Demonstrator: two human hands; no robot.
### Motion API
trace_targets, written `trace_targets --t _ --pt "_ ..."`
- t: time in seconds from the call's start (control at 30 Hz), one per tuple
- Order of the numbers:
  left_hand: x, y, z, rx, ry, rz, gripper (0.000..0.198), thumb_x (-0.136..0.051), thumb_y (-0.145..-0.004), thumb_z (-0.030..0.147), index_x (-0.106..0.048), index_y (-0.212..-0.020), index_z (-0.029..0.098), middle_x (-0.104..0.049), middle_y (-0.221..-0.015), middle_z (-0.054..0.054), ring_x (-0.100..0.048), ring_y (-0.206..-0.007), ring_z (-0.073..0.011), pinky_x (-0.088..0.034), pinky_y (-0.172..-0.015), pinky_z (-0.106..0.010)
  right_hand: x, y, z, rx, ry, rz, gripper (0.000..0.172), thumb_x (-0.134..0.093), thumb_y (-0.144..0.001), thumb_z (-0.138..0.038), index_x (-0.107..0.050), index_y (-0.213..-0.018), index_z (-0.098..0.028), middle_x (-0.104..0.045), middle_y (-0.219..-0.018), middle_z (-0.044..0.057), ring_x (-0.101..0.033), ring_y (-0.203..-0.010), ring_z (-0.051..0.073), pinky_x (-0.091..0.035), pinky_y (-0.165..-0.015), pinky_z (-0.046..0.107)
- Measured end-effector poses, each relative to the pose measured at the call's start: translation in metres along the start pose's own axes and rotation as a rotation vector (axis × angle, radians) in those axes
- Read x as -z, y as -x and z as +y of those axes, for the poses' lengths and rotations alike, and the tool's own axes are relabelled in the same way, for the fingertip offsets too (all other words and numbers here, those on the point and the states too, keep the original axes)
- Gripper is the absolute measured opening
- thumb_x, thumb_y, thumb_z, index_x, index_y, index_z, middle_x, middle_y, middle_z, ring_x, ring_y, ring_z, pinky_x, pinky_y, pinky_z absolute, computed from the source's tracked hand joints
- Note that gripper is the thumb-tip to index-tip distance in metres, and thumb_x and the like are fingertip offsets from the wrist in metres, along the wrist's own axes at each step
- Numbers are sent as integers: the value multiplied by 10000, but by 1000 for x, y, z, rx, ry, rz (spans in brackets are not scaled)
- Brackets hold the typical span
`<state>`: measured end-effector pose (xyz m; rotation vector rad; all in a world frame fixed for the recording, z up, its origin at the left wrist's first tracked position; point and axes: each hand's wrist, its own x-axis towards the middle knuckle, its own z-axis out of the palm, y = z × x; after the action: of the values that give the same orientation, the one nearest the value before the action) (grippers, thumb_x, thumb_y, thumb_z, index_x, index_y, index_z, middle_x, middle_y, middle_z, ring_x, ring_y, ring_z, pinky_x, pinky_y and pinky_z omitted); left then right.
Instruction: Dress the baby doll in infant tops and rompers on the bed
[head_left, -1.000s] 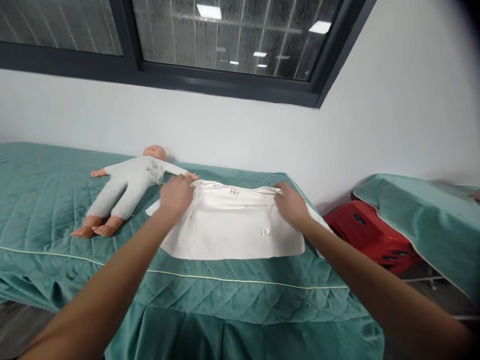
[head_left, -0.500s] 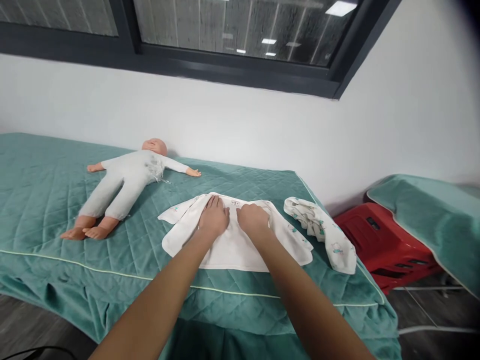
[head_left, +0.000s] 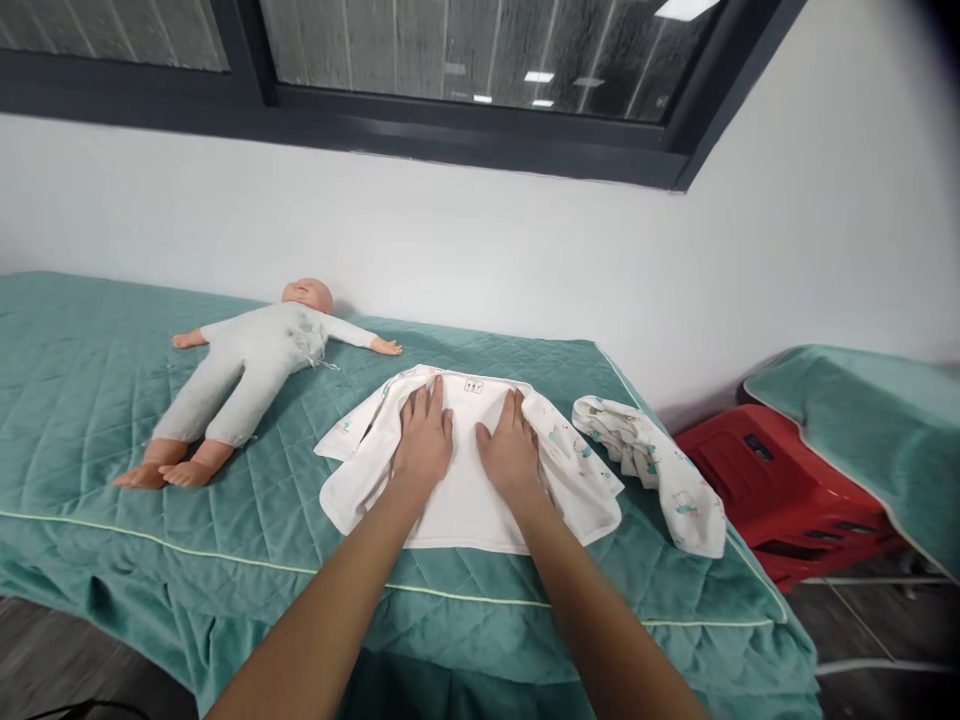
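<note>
A white baby shirt [head_left: 466, 490] with a small printed label at its neck lies spread on the green quilted cover, its front panels folded outward. My left hand [head_left: 424, 440] rests flat on its left half, fingers stretched toward the collar. On the other half lies my right hand [head_left: 510, 445], palm down with the thumb apart from the fingers. To the right is a bunched white printed garment [head_left: 656, 465], which neither hand touches. A baby doll [head_left: 255, 350] in a pale body suit lies on its back at the left.
The green quilted bed cover [head_left: 90, 400] has a piped front edge. Beyond its right end stands a red plastic object [head_left: 780, 480], partly under another green cover [head_left: 847, 420]. A white wall [head_left: 465, 250] and a dark-framed window [head_left: 465, 135] rise behind the bed.
My right hand has gone from curled fingers to stretched ones. The shirt's collar now lies farther back and flatter, its label fully in view. The doll and bunched garment have stayed in place.
</note>
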<state>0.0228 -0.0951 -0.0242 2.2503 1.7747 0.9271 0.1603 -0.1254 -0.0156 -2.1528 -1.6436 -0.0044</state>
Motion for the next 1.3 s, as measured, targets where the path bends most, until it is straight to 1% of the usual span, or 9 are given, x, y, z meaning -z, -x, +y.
trace_targets --t 0.1,0.2,0.3,0.47,0.67,0.77,0.9,1.13,1.3 --pt "4 -3 0 17 -7 -3 597 -267 -990 362 -184 -1559 197 -298 -1567 -156 -287 -1428 -357 -290 -1155 -545 8 -2 1 14 -50 16 746 -366 -948 -360 -22 -1556 -100 -175 -1616 142 -261 -1465 272 -282 -1147 367" --pt "4 -10 -2 22 -11 -27 595 -260 -992 376 -181 -1559 213 -277 -1579 -154 -288 -1431 -364 -305 -1146 -545 12 -6 2 -6 -43 7 705 -317 -977 -424 -49 -1559 -130 -226 -1595 181 -220 -1481 295 -245 -1166 403" --pt "-1 -24 -5 28 -5 -70 597 -263 -990 377 -185 -1557 207 -264 -1588 -150 -269 -1451 -350 -320 -1149 -515 9 -17 3 -27 -37 -22 697 -291 -988 -447 -51 -1558 -127 -287 -1564 211 -256 -1468 302 -259 -1158 412" --pt "-15 -64 -3 86 2 -129 620 -276 -975 330 -179 -1555 135 -219 -1610 -151 -197 -1484 -333 -290 -1180 -489 -3 -57 4 -29 -15 -61 704 -319 -979 -418 -69 -1556 -102 -330 -1542 220 -322 -1440 304 -295 -1135 400" --pt "-44 -103 -3 177 0 -175 619 -271 -951 258 -201 -1549 116 -213 -1615 -142 -234 -1474 -332 -295 -1178 -487 -32 -105 13 -6 39 -58 694 -314 -976 -429 -180 -1528 -30 -306 -1545 244 -233 -1472 318 -170 -1192 423" --pt "-56 -104 -6 162 -2 -128 610 -249 -964 296 -204 -1547 124 -231 -1611 -135 -273 -1458 -328 -325 -1162 -486 -42 -111 19 0 24 -48 702 -301 -976 -480 -244 -1508 -25 -267 -1560 248 -194 -1479 338 -112 -1207 440" --pt "-61 -103 -7 175 -44 -109 609 -217 -974 327 -212 -1545 115 -255 -1604 -130 -290 -1451 -318 -323 -1164 -469 -43 -112 22 -22 4 -114 699 -292 -979 -488 -289 -1489 -10 -270 -1554 262 -182 -1481 343 -104 -1207 448" --pt "-68 -111 -6 237 -108 -154 647 -197 -978 386 -257 -1519 38 -291 -1583 -164 -316 -1438 -320 -322 -1166 -452 -43 -113 19 -3 43 -177 686 -282 -987 -466 -302 -1484 6 -286 -1546 264 -181 -1486 321 -88 -1206 446" --pt "-68 -111 -4 252 -191 -212 645 -163 -985 383 -260 -1517 32 -318 -1572 -160 -354 -1421 -299 -326 -1164 -423 -43 -115 18 -20 51 -298 711 -243 -995 -468 -210 -1518 14 -248 -1556 274 -193 -1479 340 -122 -1197 478"
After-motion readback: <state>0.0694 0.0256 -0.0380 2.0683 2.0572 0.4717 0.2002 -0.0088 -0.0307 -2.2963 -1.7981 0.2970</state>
